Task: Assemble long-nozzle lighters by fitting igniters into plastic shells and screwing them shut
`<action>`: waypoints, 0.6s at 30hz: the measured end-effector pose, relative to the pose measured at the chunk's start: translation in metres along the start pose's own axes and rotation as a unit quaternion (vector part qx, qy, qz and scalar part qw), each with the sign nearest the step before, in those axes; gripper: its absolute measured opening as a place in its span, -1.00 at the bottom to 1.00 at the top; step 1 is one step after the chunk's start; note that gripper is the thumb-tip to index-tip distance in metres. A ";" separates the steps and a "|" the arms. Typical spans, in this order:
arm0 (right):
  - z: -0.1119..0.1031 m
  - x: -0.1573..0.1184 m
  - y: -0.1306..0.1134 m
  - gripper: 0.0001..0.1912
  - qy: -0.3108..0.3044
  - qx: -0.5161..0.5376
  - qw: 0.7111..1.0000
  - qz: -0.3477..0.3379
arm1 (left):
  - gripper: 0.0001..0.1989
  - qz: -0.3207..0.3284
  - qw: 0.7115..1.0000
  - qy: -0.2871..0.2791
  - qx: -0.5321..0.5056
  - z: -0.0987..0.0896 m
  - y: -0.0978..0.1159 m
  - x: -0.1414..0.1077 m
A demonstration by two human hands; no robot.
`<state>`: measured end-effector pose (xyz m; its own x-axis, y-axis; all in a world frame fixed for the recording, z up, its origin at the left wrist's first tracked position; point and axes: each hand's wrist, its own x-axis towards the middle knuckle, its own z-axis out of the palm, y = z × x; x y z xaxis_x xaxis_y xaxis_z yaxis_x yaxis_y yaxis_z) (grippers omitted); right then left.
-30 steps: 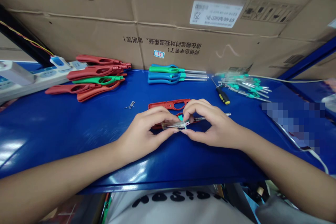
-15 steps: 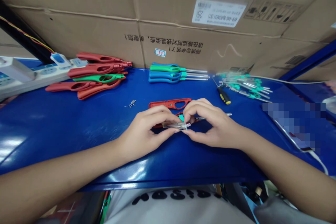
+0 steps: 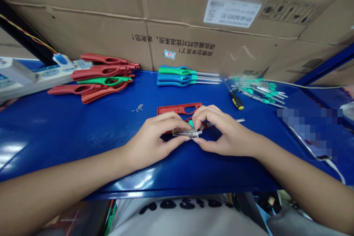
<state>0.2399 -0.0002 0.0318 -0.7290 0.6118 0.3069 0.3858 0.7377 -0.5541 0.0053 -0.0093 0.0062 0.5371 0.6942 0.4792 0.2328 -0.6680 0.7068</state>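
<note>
My left hand (image 3: 155, 134) is closed, thumb and fingers pinching a clear lighter fuel tank (image 3: 183, 132) with metal fittings. At the tank's right end, my right hand (image 3: 221, 131) has thumb and fingertips closed around its small pale valve tip. Just behind my fingers lies a second red piece, partly hidden, with a teal trigger part (image 3: 190, 122) and a metal tube (image 3: 240, 120) reaching out to the right. Farther back rests an open red lighter shell half (image 3: 173, 110), hollow side up.
Red, orange and green lighter shells (image 3: 99, 73) pile at left beside a power strip (image 3: 52, 77). Several small screws (image 3: 139, 108) lie nearby. Blue and green lighters (image 3: 177, 79) stand back centre. At right are a screwdriver (image 3: 236, 100), lighter tube assemblies (image 3: 262, 90) and a phone (image 3: 306, 136).
Both hands keep their pinch on the fuel tank, which has shifted very slightly to the right. The other things on the table stay where they were.
</note>
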 end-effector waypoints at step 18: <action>-0.002 -0.001 0.000 -0.75 0.029 0.004 1.000 0.000 | -0.85 -0.026 0.999 0.018 -0.019 -0.001 -0.001 0.001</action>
<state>0.2424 -0.0003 0.0331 -0.6947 0.6271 0.3523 0.3807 0.7361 -0.5597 0.0049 -0.0073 0.0066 0.4957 0.7368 0.4599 0.2273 -0.6211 0.7501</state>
